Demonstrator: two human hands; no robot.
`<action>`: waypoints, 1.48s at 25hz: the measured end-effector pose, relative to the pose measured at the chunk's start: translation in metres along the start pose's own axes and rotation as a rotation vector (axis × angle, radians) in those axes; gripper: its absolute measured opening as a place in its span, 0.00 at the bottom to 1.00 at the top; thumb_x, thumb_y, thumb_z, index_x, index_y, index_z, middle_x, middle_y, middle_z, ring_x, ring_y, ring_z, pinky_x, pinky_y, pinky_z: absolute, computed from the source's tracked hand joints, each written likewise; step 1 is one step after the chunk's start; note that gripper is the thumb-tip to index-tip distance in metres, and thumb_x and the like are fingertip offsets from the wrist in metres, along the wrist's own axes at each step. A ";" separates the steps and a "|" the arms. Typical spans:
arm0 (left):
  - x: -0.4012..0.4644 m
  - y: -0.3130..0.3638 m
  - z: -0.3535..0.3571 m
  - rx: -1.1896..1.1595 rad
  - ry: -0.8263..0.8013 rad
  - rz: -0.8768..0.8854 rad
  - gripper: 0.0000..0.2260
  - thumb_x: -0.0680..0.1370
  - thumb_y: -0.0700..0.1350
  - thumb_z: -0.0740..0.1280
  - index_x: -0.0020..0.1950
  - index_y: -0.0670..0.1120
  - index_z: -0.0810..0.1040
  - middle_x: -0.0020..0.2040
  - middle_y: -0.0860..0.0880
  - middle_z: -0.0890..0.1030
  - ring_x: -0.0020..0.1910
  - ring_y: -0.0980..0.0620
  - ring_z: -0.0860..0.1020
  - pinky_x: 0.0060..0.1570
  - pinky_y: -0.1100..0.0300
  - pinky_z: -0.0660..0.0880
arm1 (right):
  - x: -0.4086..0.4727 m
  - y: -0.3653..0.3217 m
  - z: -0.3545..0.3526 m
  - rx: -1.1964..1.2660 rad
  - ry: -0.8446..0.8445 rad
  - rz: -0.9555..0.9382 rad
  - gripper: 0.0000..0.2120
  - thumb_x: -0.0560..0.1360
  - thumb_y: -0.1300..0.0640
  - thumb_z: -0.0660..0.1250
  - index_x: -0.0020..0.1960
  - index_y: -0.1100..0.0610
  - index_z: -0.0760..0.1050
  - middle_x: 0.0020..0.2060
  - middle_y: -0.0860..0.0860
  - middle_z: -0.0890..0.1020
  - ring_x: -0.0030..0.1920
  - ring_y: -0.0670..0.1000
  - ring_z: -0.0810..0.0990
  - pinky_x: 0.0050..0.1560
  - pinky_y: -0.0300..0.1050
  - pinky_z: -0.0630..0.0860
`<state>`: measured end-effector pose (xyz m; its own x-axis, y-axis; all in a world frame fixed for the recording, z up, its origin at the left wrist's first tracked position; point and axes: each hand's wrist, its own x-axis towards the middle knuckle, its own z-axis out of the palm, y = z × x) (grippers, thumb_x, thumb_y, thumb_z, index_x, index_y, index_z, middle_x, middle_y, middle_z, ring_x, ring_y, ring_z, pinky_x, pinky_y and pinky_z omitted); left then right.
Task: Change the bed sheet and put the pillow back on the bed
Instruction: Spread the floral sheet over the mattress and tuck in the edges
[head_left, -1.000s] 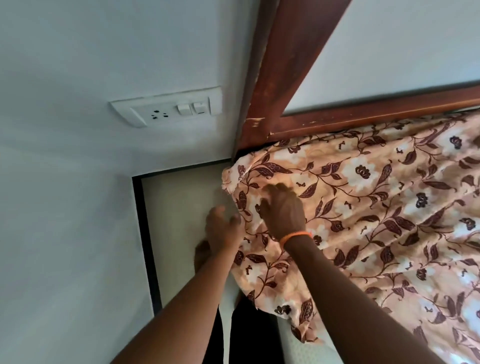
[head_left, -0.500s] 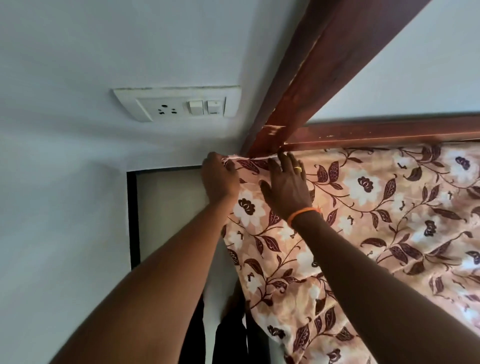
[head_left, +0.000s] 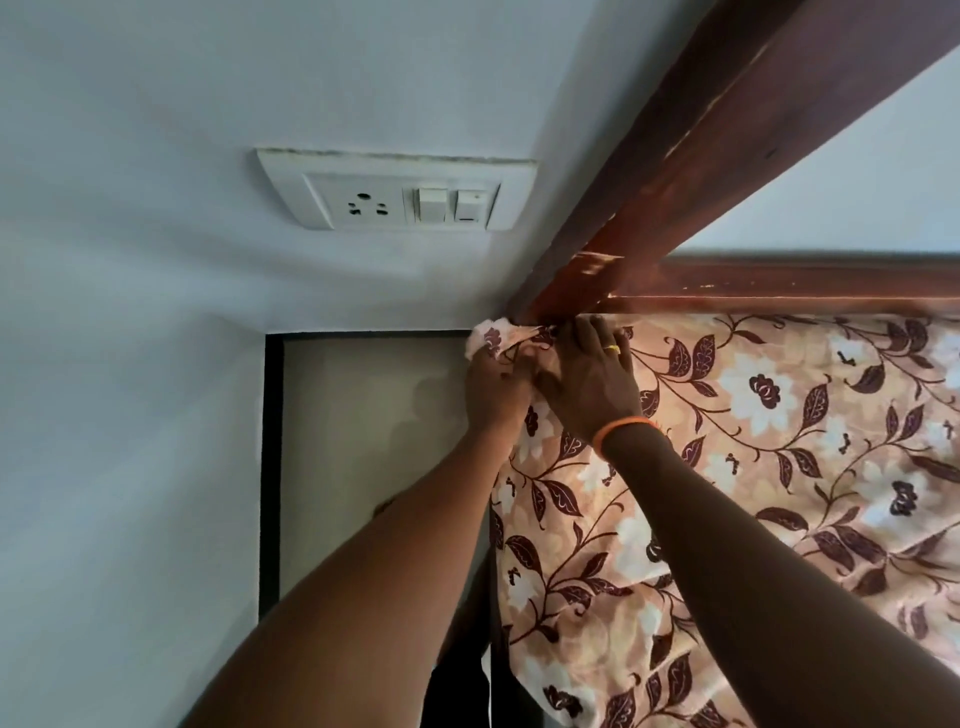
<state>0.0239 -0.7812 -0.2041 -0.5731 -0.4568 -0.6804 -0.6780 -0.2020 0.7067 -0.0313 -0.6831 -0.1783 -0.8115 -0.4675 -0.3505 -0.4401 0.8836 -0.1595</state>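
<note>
1. The bed sheet (head_left: 779, 441), peach with white flowers and dark brown leaves, lies over the bed from the wooden bed frame (head_left: 675, 208) outward; its near edge hangs down over the side of the bed towards the floor (head_left: 363, 441).
2. The sheet's corner is bunched up right at the joint of the frame, where the upright post meets the horizontal rail.
3. The left hand (head_left: 496, 387) reaches up to that joint with the forearm stretched out long and straight; its grip is closed round the bunched corner, a tuft of cloth sticking out above the knuckles, touching the base of the post.
4. The right hand (head_left: 592, 374) lies just beside the left, on the rail side of the joint. Its fingers are held together and fairly straight, pressing the sheet flat against the foot of the rail, fingertips touching the wood.
5. A yellow ring (head_left: 614, 349) sits on one right finger, and an orange band (head_left: 621, 428) circles the right wrist.
6. Both forearms converge on the joint, the right one crossing over the sheet.
7. A white switch plate (head_left: 397, 189) with a socket and two switches sits on the wall, near the post on the side away from the sheet.
</note>
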 end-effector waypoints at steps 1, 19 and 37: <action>0.009 -0.002 0.003 -0.007 -0.021 -0.048 0.22 0.75 0.60 0.64 0.61 0.46 0.78 0.56 0.46 0.83 0.55 0.46 0.80 0.57 0.51 0.77 | 0.004 0.003 -0.001 0.023 0.022 -0.040 0.25 0.78 0.42 0.61 0.67 0.57 0.72 0.67 0.57 0.71 0.72 0.60 0.64 0.75 0.60 0.55; 0.017 -0.030 -0.045 -0.166 0.213 0.087 0.20 0.73 0.54 0.70 0.33 0.38 0.74 0.32 0.39 0.75 0.30 0.46 0.73 0.32 0.56 0.68 | -0.043 -0.008 0.007 0.160 0.282 0.022 0.20 0.75 0.50 0.65 0.65 0.56 0.73 0.65 0.58 0.69 0.65 0.60 0.68 0.60 0.58 0.71; -0.006 -0.036 -0.068 -0.302 -0.388 -0.662 0.22 0.76 0.62 0.67 0.58 0.45 0.80 0.54 0.44 0.82 0.54 0.39 0.80 0.38 0.58 0.77 | -0.096 -0.056 0.040 0.415 0.063 -0.337 0.04 0.73 0.64 0.66 0.41 0.57 0.75 0.40 0.52 0.77 0.39 0.56 0.78 0.42 0.54 0.76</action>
<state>0.0833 -0.8297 -0.2125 -0.2542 0.1589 -0.9540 -0.8100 -0.5739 0.1203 0.0862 -0.6867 -0.1731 -0.6784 -0.7164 -0.1628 -0.5021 0.6138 -0.6092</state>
